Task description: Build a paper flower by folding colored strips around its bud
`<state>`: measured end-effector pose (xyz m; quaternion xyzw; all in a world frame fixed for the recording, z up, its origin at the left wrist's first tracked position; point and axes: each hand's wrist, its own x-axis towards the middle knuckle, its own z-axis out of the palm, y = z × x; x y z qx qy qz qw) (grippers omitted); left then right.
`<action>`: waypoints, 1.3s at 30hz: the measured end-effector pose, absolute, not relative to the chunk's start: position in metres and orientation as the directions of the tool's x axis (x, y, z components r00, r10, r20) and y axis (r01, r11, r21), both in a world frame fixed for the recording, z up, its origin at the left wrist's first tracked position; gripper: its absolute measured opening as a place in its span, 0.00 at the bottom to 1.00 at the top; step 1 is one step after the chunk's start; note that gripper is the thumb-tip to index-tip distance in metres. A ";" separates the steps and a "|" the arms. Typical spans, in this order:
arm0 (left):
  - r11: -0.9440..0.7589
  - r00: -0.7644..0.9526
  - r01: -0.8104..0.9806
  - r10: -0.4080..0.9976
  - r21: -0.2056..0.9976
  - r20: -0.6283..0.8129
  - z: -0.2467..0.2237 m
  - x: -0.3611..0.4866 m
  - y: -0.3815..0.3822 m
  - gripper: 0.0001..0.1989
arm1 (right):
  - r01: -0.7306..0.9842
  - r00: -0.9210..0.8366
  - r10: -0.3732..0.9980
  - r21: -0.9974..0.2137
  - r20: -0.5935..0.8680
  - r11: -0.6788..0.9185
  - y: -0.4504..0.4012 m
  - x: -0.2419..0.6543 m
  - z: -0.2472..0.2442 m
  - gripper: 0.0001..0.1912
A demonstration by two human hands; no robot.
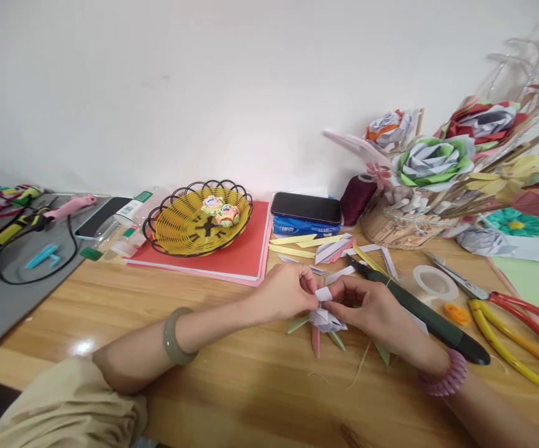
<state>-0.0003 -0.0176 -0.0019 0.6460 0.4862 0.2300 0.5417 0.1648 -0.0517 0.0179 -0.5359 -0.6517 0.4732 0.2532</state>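
- Left hand (281, 289) and right hand (374, 305) both pinch one small white paper flower (327, 320), with their fingers and thumbs closed on its top part.
- It is between the two hands, just over the table (232, 373), and its petals hang out on the near side of the fingertips.
- Its long way seems to run from the white flap (324, 294) at the top down to the petals, tipping a bit to the right.
- No hand is nearer, as both touch it.
- Below and beside the flower, I count three green paper tips (337, 340) and one pink tip (315, 342).
- One yellow basket (180, 227) holds two little paper flowers (227, 214).
- One black phone (305, 207) sits on one blue pack (292, 226), past the hands.
- One long dark green tool (432, 317), one tape roll (444, 283), one orange curl (456, 313) and one pair of red-handled scissors (502, 298) are on the right.
- Paper strips (294, 251) lie in a messy heap, too mixed up to count.
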 end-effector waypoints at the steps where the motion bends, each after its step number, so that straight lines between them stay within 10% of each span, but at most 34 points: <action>1: 0.062 0.419 0.379 0.878 0.923 -0.231 -0.001 0.000 -0.018 0.06 | 0.463 -0.294 0.939 -0.886 -0.178 -0.023 -0.052 0.165 0.018 0.10; 39: 0.343 0.704 0.002 0.667 0.939 -0.245 0.006 -0.006 -0.005 0.17 | 0.338 -0.474 0.860 -0.941 -0.188 -0.019 -0.047 0.171 0.021 0.06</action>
